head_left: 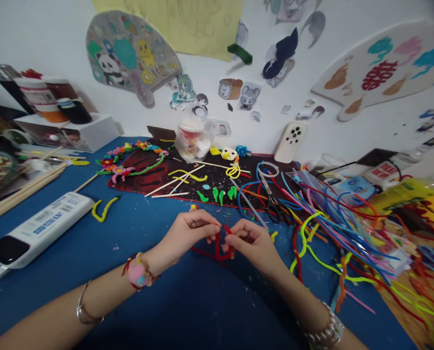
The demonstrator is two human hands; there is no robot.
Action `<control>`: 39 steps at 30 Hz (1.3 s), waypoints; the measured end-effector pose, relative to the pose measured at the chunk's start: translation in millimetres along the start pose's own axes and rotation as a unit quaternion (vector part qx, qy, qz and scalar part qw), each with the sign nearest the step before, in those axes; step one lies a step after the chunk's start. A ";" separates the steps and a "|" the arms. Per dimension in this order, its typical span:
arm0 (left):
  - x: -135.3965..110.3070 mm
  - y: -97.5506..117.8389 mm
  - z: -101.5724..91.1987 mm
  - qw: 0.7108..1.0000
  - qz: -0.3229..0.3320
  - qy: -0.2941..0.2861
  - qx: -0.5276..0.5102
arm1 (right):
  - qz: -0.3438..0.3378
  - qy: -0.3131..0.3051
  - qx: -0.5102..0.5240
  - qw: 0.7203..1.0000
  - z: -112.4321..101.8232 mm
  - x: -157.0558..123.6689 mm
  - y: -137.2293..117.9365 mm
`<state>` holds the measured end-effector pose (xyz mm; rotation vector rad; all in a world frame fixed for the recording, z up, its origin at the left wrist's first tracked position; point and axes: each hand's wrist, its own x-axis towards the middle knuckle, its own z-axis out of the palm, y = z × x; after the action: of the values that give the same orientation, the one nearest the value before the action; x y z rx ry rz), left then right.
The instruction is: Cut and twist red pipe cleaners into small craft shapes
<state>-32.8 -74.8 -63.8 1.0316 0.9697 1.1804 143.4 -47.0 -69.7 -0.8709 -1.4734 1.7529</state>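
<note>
Left hand [189,234] closed in a pinch on a bent red pipe cleaner [217,247], right hand [251,240] closed the same way on it from the other side, knuckles up and fingertips close together. Red pipe cleaner held just above the blue surface [129,291], in front of the body, with a loose red tail [202,253] trailing low toward the left wrist.

Just ahead, a dark red mat [136,181] scattered with small green pieces [217,196] and yellow pipe cleaners [188,174]. Beyond the right hand, black-handled scissors [271,206] lying among a heap of colored pipe cleaners [334,218].

Possible trouble: a sharp wire end pricking a fingertip if pinched too close to the cut end. Too hard a squeeze at one point, and a kink or flattened fuzz in the red pipe cleaner. A wide swing of the loose tail, and a snag on the pom-pom bracelet [139,273] or a sweep through the small pieces on the mat. A careless reach to the right, and a tangle in the heap or a knock against the open-lying scissors.
</note>
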 end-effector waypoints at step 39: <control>-4.5 -0.2 9.7 0.995 -0.023 0.075 0.064 | -0.142 0.061 -0.259 0.954 5.2 -7.4 -0.7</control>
<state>-24.0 -80.4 -61.3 1.0258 1.1944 1.1831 143.2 -55.9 -67.7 -0.9446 -1.9032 1.0976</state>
